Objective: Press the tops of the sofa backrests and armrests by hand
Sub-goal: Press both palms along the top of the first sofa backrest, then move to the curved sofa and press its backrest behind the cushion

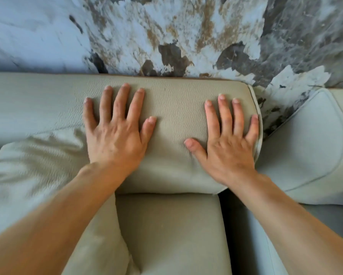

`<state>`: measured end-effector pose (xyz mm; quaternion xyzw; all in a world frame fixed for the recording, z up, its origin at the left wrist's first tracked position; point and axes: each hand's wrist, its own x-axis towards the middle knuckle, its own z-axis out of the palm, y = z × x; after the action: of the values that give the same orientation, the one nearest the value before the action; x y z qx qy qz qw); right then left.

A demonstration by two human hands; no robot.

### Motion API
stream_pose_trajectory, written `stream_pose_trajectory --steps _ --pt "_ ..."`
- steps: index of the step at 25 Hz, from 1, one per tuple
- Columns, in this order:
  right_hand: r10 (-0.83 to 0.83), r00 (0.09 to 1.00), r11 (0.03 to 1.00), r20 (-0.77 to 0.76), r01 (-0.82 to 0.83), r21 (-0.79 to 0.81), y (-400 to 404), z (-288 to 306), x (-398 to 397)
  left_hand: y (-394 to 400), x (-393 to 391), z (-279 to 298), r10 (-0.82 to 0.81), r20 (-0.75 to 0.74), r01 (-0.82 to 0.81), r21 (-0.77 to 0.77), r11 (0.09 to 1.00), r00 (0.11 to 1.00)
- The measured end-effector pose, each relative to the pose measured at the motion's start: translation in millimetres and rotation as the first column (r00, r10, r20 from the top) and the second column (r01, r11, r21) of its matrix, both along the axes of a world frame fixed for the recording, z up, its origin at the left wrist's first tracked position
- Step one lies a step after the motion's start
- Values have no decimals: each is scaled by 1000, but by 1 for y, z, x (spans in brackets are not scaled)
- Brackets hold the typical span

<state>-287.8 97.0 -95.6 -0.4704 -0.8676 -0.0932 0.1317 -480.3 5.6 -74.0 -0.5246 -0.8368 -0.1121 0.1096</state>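
A beige, pebble-grained leather backrest (174, 108) runs across the middle of the head view, its top facing me. My left hand (115, 133) lies flat on that top, fingers spread, palm down. My right hand (228, 141) lies flat on the same top near its right end, fingers spread, the little finger close to the piped edge. Neither hand holds anything. Below the backrest, the seat cushion (170, 231) shows between my forearms.
A loose cushion (31, 167) in the same beige leans at the left, partly under my left forearm. A paler neighbouring sofa section (313, 147) stands at the right across a dark gap. Behind the backrest rises a marbled grey, white and brown wall (186, 32).
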Motion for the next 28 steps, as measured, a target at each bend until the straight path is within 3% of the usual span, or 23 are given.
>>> stream_pose_trajectory --steps 3,9,14,19,28 --pt "15 1000 995 -23 -18 -95 -11 25 10 -23 16 23 37 85 -32 -64 997 996" --pt "41 979 999 -199 -37 24 -103 102 37 -120 66 87 -8 20 6 83 997 1000" --pt "65 968 991 -240 -35 127 -204 205 57 -211 85 188 -60 -106 81 210 974 993" --pt "22 962 989 -274 19 147 -333 328 69 -334 85 303 -76 -113 108 308 945 991" --pt "9 961 966 -277 64 252 -561 498 96 -550 81 455 -59 -158 110 330 938 986"
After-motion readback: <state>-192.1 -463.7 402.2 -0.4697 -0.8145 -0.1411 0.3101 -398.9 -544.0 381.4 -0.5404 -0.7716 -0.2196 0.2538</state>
